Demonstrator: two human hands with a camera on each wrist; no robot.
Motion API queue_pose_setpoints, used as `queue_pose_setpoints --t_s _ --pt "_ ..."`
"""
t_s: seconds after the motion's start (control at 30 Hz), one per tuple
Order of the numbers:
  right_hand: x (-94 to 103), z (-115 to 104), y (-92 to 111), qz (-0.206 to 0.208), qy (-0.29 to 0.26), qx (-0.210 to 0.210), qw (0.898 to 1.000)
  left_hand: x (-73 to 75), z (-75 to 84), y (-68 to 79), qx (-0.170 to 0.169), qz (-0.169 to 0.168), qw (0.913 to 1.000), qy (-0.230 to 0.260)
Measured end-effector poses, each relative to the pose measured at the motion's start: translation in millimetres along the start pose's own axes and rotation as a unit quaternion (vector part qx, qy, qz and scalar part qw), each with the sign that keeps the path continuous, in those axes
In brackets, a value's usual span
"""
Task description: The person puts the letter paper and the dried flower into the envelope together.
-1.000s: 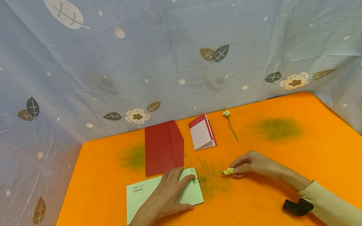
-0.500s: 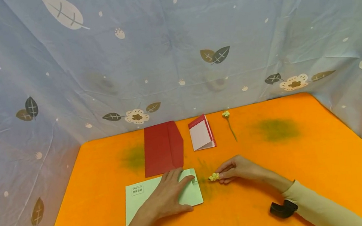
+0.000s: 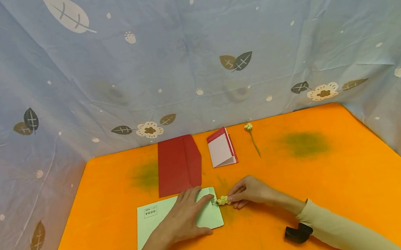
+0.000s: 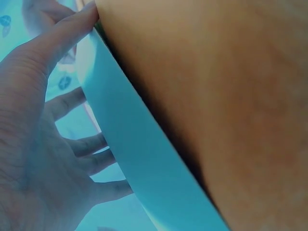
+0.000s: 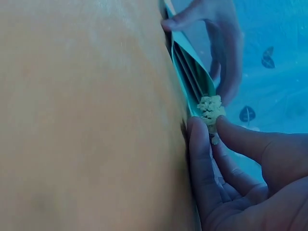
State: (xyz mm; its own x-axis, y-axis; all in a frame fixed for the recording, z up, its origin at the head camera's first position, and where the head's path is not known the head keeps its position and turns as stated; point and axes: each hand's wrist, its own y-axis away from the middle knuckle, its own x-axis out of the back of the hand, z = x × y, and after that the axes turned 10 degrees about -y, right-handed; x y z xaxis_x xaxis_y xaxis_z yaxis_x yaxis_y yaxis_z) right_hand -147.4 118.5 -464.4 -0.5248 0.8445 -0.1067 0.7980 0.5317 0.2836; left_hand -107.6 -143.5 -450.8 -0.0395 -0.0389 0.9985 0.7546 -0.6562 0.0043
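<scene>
A pale green envelope (image 3: pixel 211 217) lies at the front left of the orange table. My left hand (image 3: pixel 183 218) is spread across it, fingers apart, with the thumb at its near edge. In the right wrist view the envelope's right end (image 5: pixel 192 62) gapes. At that mouth my right hand (image 3: pixel 251 191) pinches a yellow flower (image 3: pixel 223 200) by its blossom head, between thumb and fingertips. The blossom (image 5: pixel 211 109) is right at the envelope's opening; the stem is hidden inside it. In the left wrist view, the left hand's fingers (image 4: pixel 91 144) touch the envelope's side (image 4: pixel 139 130).
Behind the green envelope lies a red envelope (image 3: pixel 177 165). Right of it stands a folded red and white card (image 3: pixel 221 149). A second yellow flower (image 3: pixel 251 137) with a green stem lies farther right. Patterned cloth (image 3: pixel 191 51) encloses the table's back and sides.
My right hand has moved left with the flower, and its stem has slid into the green envelope until the blossom reached the opening. The left hand has stayed in place on the envelope.
</scene>
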Motion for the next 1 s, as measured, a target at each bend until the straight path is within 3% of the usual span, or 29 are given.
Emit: queue_pose_setpoints --t_s 0.37,0.6,0.73,1.0 --pt "-26.6 -0.3 -8.4 -0.001 0.024 0.007 1.000 -0.1 0.0 0.3 -0.006 0.004 1.0000 0.002" --pt "-43.8 0.7 -13.2 0.004 0.011 0.021 1.000 0.0 -0.3 1.4 -0.005 0.010 0.9999 0.005" --pt "-45.3 2.2 -13.5 0.008 0.005 0.033 0.999 -0.1 -0.6 1.4 -0.005 0.010 0.9999 0.007" --pt "-35.7 2.3 -8.3 0.020 -0.022 0.016 0.999 0.4 -0.4 0.7 -0.003 0.004 0.9999 0.009"
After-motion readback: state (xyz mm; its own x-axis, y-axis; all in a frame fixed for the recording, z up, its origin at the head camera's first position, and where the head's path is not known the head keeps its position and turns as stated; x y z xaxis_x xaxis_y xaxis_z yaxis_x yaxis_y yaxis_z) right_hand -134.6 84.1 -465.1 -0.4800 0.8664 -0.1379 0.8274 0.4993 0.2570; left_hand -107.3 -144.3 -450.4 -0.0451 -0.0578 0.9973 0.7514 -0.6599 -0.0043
